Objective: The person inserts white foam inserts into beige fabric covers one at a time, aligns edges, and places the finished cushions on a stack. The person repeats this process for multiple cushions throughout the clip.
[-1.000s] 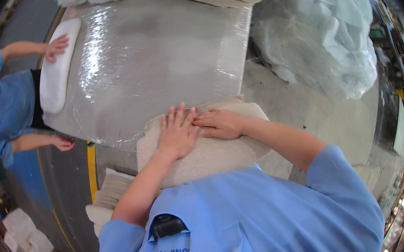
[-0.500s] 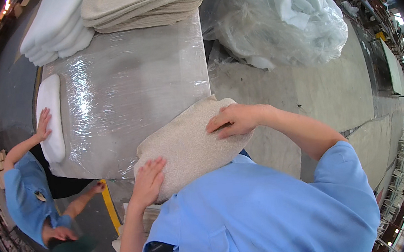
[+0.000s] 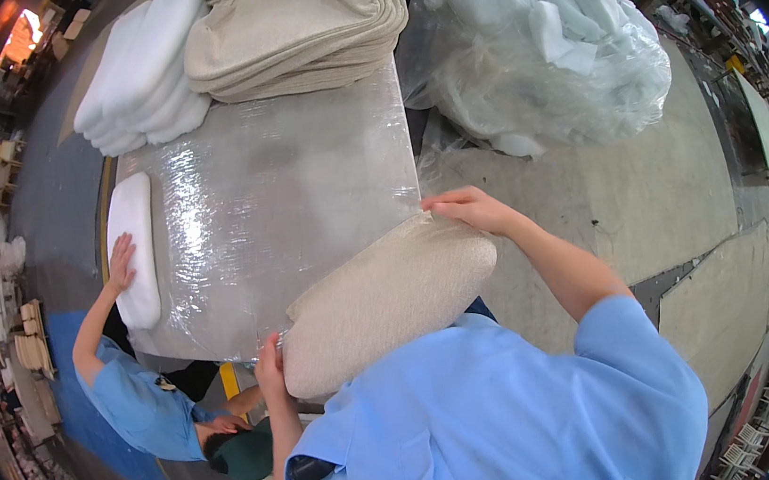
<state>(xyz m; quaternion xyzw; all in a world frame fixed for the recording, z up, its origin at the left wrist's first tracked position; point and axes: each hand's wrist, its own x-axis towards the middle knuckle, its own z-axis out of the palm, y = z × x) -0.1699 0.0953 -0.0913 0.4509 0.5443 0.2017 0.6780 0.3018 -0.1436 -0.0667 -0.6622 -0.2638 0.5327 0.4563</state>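
A beige fabric cushion [image 3: 390, 304] lies slanted across the near edge of the plastic-wrapped table [image 3: 293, 184], close against my shirt. At its far right corner, by the open edge of the fabric, my right hand [image 3: 474, 211] pinches it with the fingers together. My left hand [image 3: 271, 371] holds the cushion's left end, its fingers upright along the rim and partly hidden. The cushion's surface looks smooth and filled out.
Stacked beige covers [image 3: 286, 38] and white pads [image 3: 142, 68] sit at the table's far end. On the left a co-worker [image 3: 141, 396] rests a hand on a white pad [image 3: 138, 296]. A big clear plastic bag of white material [image 3: 543, 51] stands far right.
My right hand has slid from the cushion's top to its far right corner. My left hand has moved off the surface to the left end. The view has shifted slightly.
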